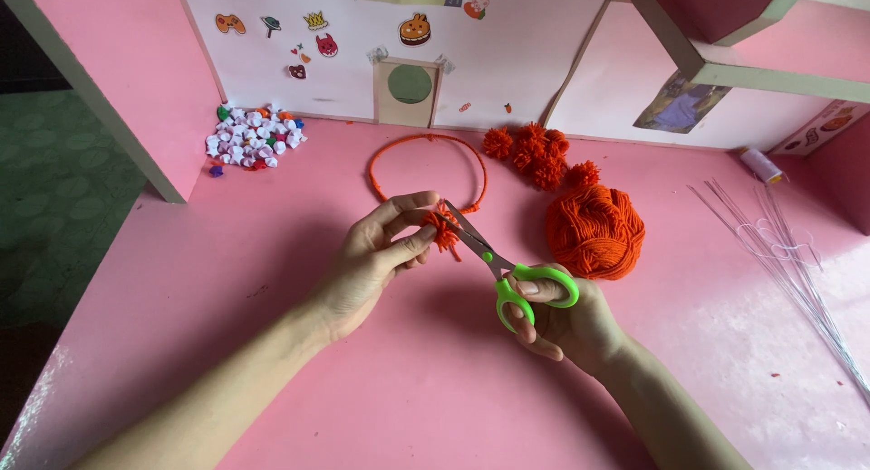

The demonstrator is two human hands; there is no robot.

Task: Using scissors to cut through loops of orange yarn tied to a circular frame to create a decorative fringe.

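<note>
Your right hand [564, 323] sits lowest in view, thumb & fingers thru the 2 green loops of 1 pair of scissors [494, 263], clenched on the handles. Blades are parted and point up-left, tips touching the small orange pompom [442, 229]. Your left hand [379, 255] pinches that pompom between thumb & fingertips, holding it just above the pink table [272, 343], roughly mid-frame.

Behind the pompom lies 1 orange yarn-wrapped ring [428, 169], flat on the table; its near edge is just behind your left fingers, can't tell if touching. To the right of your hands sits 1 orange yarn ball [595, 232], near the scissors but apart. Behind it is a cluster of finished pompoms [536, 153]: approx 5, exact count hard to tell since they bunch together.

Far right: a bundle of thin wires [788, 261], too fine to count, and 1 small spool [759, 164] by the wall. Far left at the back: a pile of small paper stars [252, 136], mostly white w/ a few coloured, too many to count.
</note>
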